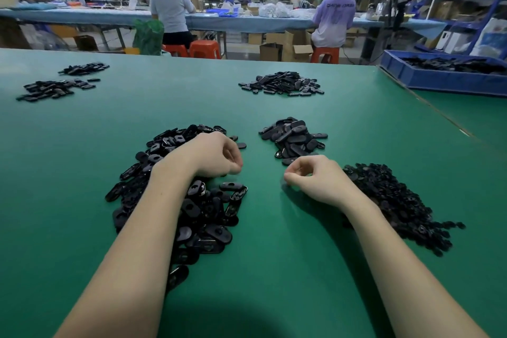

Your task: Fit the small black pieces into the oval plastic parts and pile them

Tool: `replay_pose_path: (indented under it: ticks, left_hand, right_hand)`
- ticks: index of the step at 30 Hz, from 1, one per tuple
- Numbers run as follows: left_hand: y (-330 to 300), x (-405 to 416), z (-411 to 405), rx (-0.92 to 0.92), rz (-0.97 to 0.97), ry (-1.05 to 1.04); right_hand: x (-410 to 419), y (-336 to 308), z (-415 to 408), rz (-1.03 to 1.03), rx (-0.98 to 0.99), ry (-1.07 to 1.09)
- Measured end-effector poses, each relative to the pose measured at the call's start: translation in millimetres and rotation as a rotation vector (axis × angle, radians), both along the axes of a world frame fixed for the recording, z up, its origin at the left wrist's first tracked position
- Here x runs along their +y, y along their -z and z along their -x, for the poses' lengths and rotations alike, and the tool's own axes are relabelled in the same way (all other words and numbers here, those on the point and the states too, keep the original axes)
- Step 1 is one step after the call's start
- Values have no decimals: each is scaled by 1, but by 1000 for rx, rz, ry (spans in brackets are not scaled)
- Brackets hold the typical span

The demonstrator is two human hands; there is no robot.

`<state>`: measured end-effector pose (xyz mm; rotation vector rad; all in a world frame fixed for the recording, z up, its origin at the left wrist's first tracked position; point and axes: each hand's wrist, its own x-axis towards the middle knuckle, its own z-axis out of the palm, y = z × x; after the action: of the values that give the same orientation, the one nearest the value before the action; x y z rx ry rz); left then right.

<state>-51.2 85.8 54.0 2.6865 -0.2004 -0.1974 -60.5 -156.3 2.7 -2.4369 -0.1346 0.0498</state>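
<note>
A big heap of glossy black oval plastic parts lies under my left forearm. My left hand hovers over the heap's right edge with its fingers curled down; whatever is inside them is hidden. To the right lies a heap of small black pieces. My right hand sits just left of it above the green mat, fingers curled and thumb near the index tip, with nothing visible between them. Just beyond my right hand there is a smaller pile of oval parts.
Another pile of black parts lies further back at the centre, and two flatter ones at the far left. A blue bin of black parts stands at the far right. Two people sit on orange stools at a bench beyond the green table.
</note>
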Motion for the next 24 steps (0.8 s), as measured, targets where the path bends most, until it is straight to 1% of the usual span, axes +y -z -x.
replay_pose_path:
  ticks: [3, 7, 11, 15, 18, 20, 21, 23, 24]
  left_hand:
    - [0, -1, 3, 96, -103, 13]
    - [3, -4, 4, 125, -148, 15]
    - [4, -5, 5, 111, -137, 24]
    - [1, -9, 5, 79, -22, 17]
    - [2, -20, 4, -15, 146, 28]
    - [7, -37, 6, -50, 355, 31]
    - [11, -48, 8, -26, 499, 26]
    - [18, -68, 13, 100, 822, -16]
    - [22, -77, 15, 156, 939, -53]
  right_hand:
    - [-1, 0, 1, -5, 11, 0]
    - [-1, 1, 0, -8, 9, -4]
    - [-2, 1, -1, -19, 12, -6]
    - [-6, -1, 0, -73, 28, -33]
    - [-13, -8, 1, -110, 53, -51]
    - [-22, -15, 2, -84, 56, -37]
    - [-28, -18, 2, -67, 52, -20]
    - [-42, -25, 0, -17, 29, 34]
    - [-49, -27, -1, 16, 12, 68]
